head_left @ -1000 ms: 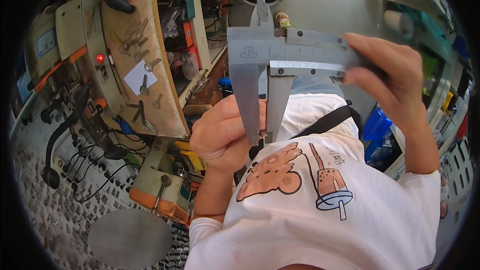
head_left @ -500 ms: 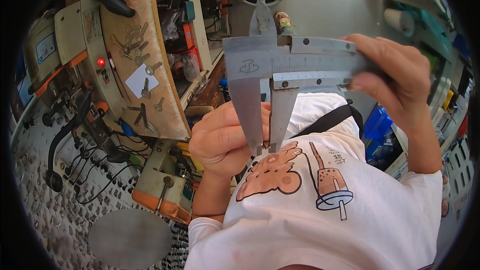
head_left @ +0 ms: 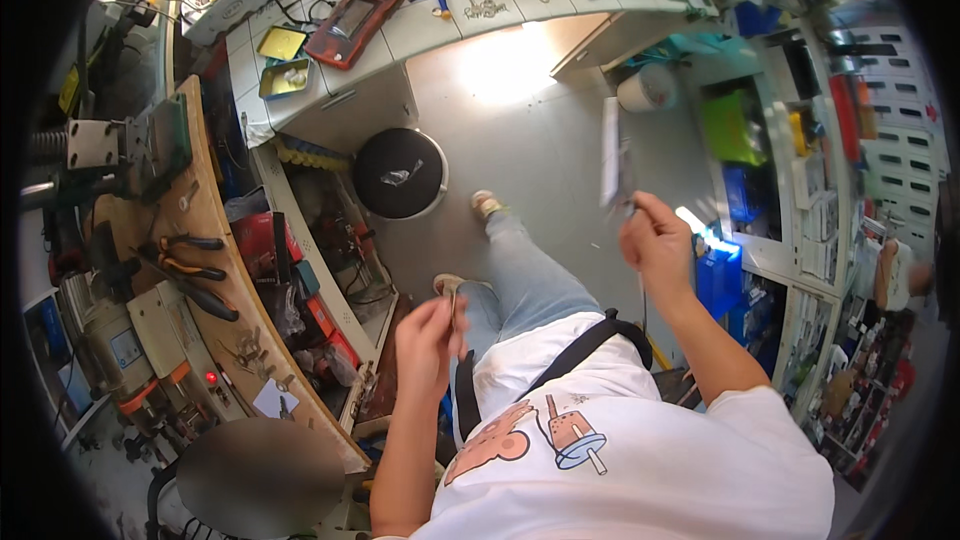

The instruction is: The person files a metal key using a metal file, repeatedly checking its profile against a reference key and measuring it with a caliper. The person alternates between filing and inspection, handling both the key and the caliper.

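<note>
My right hand (head_left: pixel 658 245) is raised over the floor, its fingers closed on a vernier caliper (head_left: pixel 612 155). The caliper points away from me, nearly edge-on and slightly blurred. My left hand (head_left: pixel 424 342) is lower, in front of my left thigh. Its thumb and fingers pinch something small and thin, mostly hidden by the fingertips; I cannot make out what it is. The hands are well apart.
Left of me, a wooden bench (head_left: pixel 215 230) carries pliers (head_left: pixel 180 258), several loose keys (head_left: pixel 245 348) and a key-cutting machine (head_left: pixel 150 340). Ahead, a white counter (head_left: pixel 440 28) holds a red handheld device (head_left: pixel 355 22) and tins. A black round stool (head_left: pixel 400 175) stands on the floor; shelves line the right.
The caliper has left the small piece in my left hand and swung away to the right with my right hand. My left hand has lowered. My view has turned toward the counter.
</note>
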Action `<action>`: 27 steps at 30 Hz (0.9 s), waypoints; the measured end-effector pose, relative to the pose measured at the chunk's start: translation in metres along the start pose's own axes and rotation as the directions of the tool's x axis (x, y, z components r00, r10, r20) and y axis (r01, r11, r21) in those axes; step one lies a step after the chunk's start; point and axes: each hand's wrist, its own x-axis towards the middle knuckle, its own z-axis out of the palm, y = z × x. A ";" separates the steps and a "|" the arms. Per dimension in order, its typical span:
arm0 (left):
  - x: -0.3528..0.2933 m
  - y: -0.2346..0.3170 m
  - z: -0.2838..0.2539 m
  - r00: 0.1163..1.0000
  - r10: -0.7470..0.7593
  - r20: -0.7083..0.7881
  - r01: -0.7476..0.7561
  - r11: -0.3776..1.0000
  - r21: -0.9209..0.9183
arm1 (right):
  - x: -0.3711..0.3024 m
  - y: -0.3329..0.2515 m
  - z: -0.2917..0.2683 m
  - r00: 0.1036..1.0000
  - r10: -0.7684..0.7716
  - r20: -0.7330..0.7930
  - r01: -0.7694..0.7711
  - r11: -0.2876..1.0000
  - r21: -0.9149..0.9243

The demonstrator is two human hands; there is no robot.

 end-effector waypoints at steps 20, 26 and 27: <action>0.474 0.089 0.289 0.705 0.699 -0.121 -0.421 0.550 0.721 | 0.177 0.039 -0.195 0.948 0.225 -0.226 -0.304 0.848 -0.434; 0.339 0.068 0.232 0.867 0.498 -0.010 -0.404 0.714 0.572 | 0.214 0.022 -0.168 0.944 0.330 -0.014 -0.303 0.850 -0.431; 0.312 0.051 0.202 0.823 0.567 0.027 -0.471 0.656 0.590 | 0.216 0.020 -0.154 0.945 0.321 0.070 -0.257 0.855 -0.452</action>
